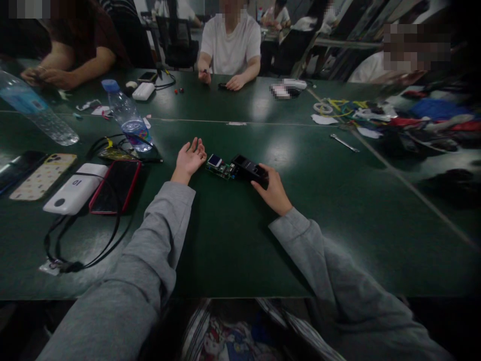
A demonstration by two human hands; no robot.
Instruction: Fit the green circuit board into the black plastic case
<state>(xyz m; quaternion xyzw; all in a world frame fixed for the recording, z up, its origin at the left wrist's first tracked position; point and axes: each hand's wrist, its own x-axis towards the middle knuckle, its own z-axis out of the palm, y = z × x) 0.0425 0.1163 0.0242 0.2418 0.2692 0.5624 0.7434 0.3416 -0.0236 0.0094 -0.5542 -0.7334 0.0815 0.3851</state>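
Now, right hand [276, 190]: closed around the end of the black case [245, 167].
Left hand [190, 160]: half open, palm up, empty.
Circuit board [222, 171]: between my hands, beside the case.

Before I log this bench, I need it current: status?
Left hand open, palm up, beside circuit board. Right hand gripping black device. Looped black cable farther left, apart from both.

1. On the white power bank [83, 186] to my left I make out two characters, "01", or "10" turned round.
2. The black case [244, 167] in my right hand [277, 189] bears tiny pale marks I can't read.
3. Both bottle labels, on the large bottle [45, 113] and the blue-capped bottle [128, 113], are too blurred.
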